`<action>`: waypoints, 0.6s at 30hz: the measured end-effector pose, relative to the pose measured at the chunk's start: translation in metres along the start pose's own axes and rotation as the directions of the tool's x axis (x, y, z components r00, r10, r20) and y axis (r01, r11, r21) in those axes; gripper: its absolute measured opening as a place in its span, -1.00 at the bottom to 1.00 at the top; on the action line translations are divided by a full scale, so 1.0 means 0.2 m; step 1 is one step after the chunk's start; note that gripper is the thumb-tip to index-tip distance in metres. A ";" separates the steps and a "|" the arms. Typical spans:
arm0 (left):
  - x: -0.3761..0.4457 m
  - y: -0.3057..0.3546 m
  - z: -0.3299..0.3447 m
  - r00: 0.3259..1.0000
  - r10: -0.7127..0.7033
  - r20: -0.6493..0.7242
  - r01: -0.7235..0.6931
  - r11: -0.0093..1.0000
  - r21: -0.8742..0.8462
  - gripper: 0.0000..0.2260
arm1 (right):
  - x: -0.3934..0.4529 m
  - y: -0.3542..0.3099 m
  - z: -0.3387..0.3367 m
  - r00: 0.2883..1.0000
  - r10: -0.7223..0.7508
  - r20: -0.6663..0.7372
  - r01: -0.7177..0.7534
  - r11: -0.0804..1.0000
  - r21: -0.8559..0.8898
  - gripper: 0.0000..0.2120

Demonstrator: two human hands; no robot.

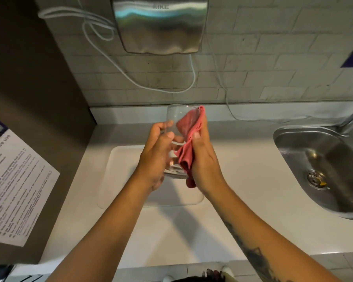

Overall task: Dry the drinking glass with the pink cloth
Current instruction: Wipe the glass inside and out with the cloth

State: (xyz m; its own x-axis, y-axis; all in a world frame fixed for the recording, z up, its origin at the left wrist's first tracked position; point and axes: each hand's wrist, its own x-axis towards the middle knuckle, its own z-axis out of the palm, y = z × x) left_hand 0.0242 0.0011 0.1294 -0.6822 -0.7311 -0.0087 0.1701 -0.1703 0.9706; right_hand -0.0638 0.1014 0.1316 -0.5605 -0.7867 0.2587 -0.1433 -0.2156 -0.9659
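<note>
A clear drinking glass (176, 117) is held upright above the white counter, its mouth toward the wall. My left hand (158, 155) wraps its left side, thumb across the front. My right hand (204, 157) grips the pink cloth (186, 137) against the glass's right side. The cloth's upper part is folded over the rim and shows through the glass from inside; its lower end hangs past the glass base.
A white tray (118, 169) lies on the counter under my hands. A steel sink (322, 165) with a tap sits at right. A steel hand dryer (161, 23) and its loose cables hang on the tiled wall. A paper notice (14, 184) is on the left panel.
</note>
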 end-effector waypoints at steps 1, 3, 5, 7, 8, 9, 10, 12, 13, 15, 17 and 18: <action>0.01 0.01 -0.01 1.000 0.008 -0.012 -0.008 1.000 0.004 -0.63 | -0.04 0.01 0.02 1.000 -0.007 0.015 0.007 1.000 -0.024 -0.47; 0.02 0.02 -0.02 1.000 0.001 -0.007 -0.001 1.000 0.000 -0.67 | -0.12 0.04 0.06 0.999 -0.034 0.035 0.036 0.998 -0.053 -0.44; 0.00 0.01 -0.01 1.000 -0.018 0.004 0.018 1.000 0.002 -0.66 | -0.10 0.07 0.05 0.999 -0.042 0.033 0.044 0.998 -0.041 -0.45; -0.03 -0.03 0.00 0.998 -0.050 0.025 0.050 0.999 0.001 -0.65 | -0.02 0.04 0.00 1.000 0.000 -0.008 0.000 1.000 0.013 -0.43; -0.04 -0.04 0.01 0.997 -0.066 0.036 0.066 0.998 -0.012 -0.66 | 0.03 0.02 -0.03 1.000 0.011 -0.029 -0.009 0.999 0.048 -0.43; -0.06 -0.04 0.02 0.996 -0.075 0.037 0.076 0.997 -0.028 -0.66 | 0.06 0.00 -0.04 0.999 0.010 -0.042 -0.007 0.997 0.081 -0.44; -0.06 -0.04 0.03 0.997 -0.071 0.024 0.072 0.997 -0.030 -0.66 | 0.07 -0.01 -0.04 0.999 0.002 -0.045 0.003 0.994 0.112 -0.44; -0.03 -0.01 0.02 0.999 -0.029 -0.022 0.029 1.000 0.004 -0.67 | 0.02 -0.01 0.00 0.999 -0.004 -0.033 0.007 0.996 0.091 -0.40; -0.01 0.01 0.01 0.999 -0.008 -0.033 0.009 1.000 0.024 -0.68 | -0.03 0.03 0.03 0.999 -0.009 -0.031 0.010 0.999 0.044 -0.39; 0.01 0.03 -0.01 1.000 0.006 -0.019 -0.004 0.997 0.079 -0.69 | -0.12 0.09 0.07 1.000 -0.019 -0.020 0.018 1.000 -0.003 -0.42; 0.01 0.01 -0.01 1.000 0.008 -0.002 -0.008 0.995 0.103 -0.68 | -0.11 0.10 0.06 1.000 -0.017 -0.021 0.016 1.000 -0.022 -0.47; 0.01 -0.01 -0.01 1.000 0.001 0.001 -0.001 0.995 0.101 -0.67 | -0.07 0.10 0.05 0.999 0.005 -0.039 -0.006 1.000 -0.027 -0.49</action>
State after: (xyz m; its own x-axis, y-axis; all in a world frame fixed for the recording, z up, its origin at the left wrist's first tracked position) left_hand 0.0246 -0.0007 0.1279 -0.6827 -0.7307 -0.0073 0.0983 -0.1017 0.9899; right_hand -0.0505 0.1031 0.1093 -0.5927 -0.7644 0.2538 -0.1624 -0.1952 -0.9672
